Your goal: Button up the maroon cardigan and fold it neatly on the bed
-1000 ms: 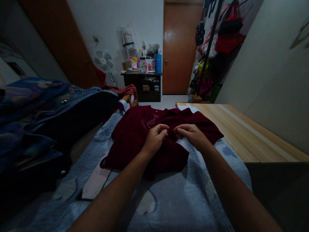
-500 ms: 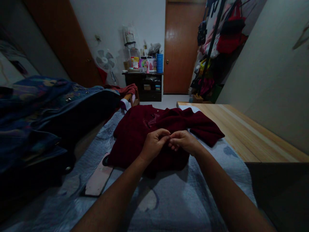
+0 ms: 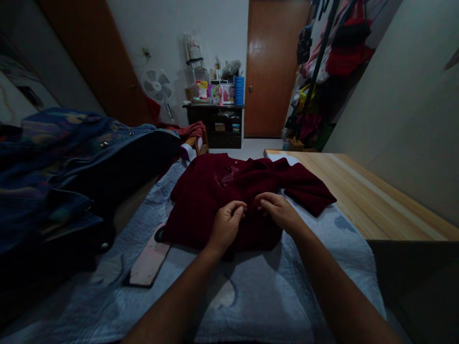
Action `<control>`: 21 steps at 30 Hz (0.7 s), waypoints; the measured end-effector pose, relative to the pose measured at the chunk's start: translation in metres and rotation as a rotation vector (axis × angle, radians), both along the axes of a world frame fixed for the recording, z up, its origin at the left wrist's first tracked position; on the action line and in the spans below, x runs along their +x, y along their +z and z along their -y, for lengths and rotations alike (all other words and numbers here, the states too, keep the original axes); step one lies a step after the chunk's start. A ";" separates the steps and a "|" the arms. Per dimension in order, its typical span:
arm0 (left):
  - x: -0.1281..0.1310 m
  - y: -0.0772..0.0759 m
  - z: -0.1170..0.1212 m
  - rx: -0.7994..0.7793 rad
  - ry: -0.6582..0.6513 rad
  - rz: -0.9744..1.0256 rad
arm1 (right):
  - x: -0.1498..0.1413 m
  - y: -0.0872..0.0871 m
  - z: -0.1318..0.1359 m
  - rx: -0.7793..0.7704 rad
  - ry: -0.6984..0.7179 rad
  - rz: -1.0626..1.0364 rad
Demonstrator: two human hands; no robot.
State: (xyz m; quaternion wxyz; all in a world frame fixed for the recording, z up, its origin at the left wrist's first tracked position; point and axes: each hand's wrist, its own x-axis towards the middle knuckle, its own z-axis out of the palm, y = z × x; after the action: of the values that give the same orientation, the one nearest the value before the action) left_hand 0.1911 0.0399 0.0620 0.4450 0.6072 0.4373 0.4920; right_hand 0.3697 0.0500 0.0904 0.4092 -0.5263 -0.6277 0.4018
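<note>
A dark red garment (image 3: 195,208) lies spread on a pale blue patterned cloth (image 3: 251,296), one sleeve reaching out to the right. Over its near part, my left hand (image 3: 225,227) has thumb and forefinger pinched together. Just right of it, my right hand (image 3: 281,212) is also closed in a pinch, with a small gap between the two hands. What the fingertips hold, if anything, is too small and dark to make out. By the garment's left edge lies a pinkish flat phone-like slab (image 3: 148,265) with a dark round piece at its top.
Denim clothing (image 3: 79,157) is heaped at the left. To the right runs a light wooden board (image 3: 344,191). A white fan (image 3: 158,86), a dark cabinet (image 3: 195,124) with assorted items, and a brown door (image 3: 268,71) stand at the back. Bags (image 3: 346,57) hang at the right.
My hands have drawn apart from fingertips meeting to a small gap, the left moving slightly down and left, the right slightly rightward. The garment looks unmoved.
</note>
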 end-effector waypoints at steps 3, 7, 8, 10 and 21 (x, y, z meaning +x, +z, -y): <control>-0.006 -0.001 0.004 0.151 0.047 -0.171 | 0.008 -0.005 -0.001 0.117 -0.064 0.154; -0.010 -0.003 0.009 0.223 0.071 -0.292 | 0.016 -0.011 0.003 0.181 -0.021 0.290; -0.011 -0.004 0.010 0.223 0.065 -0.303 | 0.017 -0.013 0.005 0.201 0.021 0.340; -0.010 -0.008 0.011 0.223 0.049 -0.315 | 0.015 -0.015 0.007 0.260 0.095 0.460; -0.006 -0.018 0.011 0.234 0.017 -0.329 | -0.001 -0.026 -0.003 0.377 0.128 0.693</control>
State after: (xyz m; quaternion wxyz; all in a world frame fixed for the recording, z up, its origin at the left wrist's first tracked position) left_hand 0.1853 0.0285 0.0442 0.2900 0.7231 0.4490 0.4375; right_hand 0.3689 0.0534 0.0645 0.2369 -0.5060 -0.8229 0.1029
